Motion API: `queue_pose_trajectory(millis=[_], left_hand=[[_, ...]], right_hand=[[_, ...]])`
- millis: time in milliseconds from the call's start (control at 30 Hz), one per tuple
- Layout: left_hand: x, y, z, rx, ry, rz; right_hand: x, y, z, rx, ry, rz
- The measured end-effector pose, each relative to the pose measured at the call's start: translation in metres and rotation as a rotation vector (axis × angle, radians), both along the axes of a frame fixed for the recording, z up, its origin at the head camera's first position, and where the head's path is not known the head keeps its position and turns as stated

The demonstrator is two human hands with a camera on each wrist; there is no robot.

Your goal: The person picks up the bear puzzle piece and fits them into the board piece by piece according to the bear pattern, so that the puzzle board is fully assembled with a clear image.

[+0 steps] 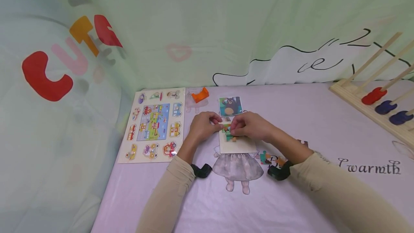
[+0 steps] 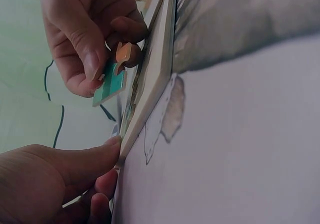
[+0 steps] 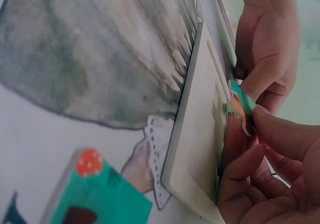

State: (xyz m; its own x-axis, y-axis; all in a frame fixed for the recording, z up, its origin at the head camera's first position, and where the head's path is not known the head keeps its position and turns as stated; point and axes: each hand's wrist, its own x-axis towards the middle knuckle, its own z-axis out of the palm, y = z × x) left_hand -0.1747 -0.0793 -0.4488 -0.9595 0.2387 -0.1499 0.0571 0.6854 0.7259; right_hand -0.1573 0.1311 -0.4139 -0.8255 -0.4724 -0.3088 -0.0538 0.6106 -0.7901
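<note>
A pale wooden puzzle board [image 1: 237, 148] lies in front of me, with a few coloured pieces near its upper left corner. My left hand [image 1: 203, 127] holds the board's left edge, thumb on top. Over the board, my right hand [image 1: 253, 127] pinches a green and orange jigsaw piece [image 2: 111, 88] between thumb and fingers. That piece is tilted, raised off the board in the left wrist view. Just beyond the board lies a picture card of a bear [image 1: 230, 106]. Loose jigsaw pieces [image 1: 265, 158] lie by my right forearm, partly hidden by it.
To the left lies a vehicle peg puzzle [image 1: 126, 154]. An orange curved block [image 1: 200, 95] sits near the back wall. At the far right stands a wooden bead rack [image 1: 346, 91] with upright rods and red and blue beads. A printed cloth [image 1: 194, 197] covers the table.
</note>
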Motion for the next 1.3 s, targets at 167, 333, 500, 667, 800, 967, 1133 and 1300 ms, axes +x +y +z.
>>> queue_pose_trajectory(millis=[167, 333, 500, 667, 800, 967, 1133, 1300], left_hand=[[-0.0008, 0.0, -0.0001, -0.003, 0.003, -0.002], [-0.0009, -0.0006, -0.0001, -0.001, -0.001, -0.004], [-0.0006, -0.0011, 0.0, 0.003, -0.006, -0.004], [-0.0003, -0.001, 0.0002, 0.008, -0.008, -0.003], [-0.0002, -0.0009, 0.0003, 0.008, -0.007, -0.001], [-0.0002, -0.0005, 0.0008, -0.002, -0.002, -0.002], [0.0001, -0.0001, 0.0011, -0.011, 0.013, -0.007], [0.0002, 0.0001, 0.001, -0.013, 0.014, -0.005]], right_hand=[[0.0013, -0.0038, -0.0004, 0.018, 0.03, 0.006], [0.0015, -0.0069, -0.0016, 0.029, 0.042, 0.006], [0.0014, -0.0084, -0.0027, 0.025, 0.038, 0.001], [0.0017, -0.0087, -0.0033, 0.027, 0.029, -0.004], [0.0022, -0.0089, -0.0037, 0.037, 0.052, -0.008], [0.0036, -0.0094, -0.0022, 0.071, 0.084, -0.037], [0.0039, -0.0096, -0.0015, 0.114, 0.122, -0.062], [0.003, -0.0094, -0.0026, 0.129, 0.139, -0.068]])
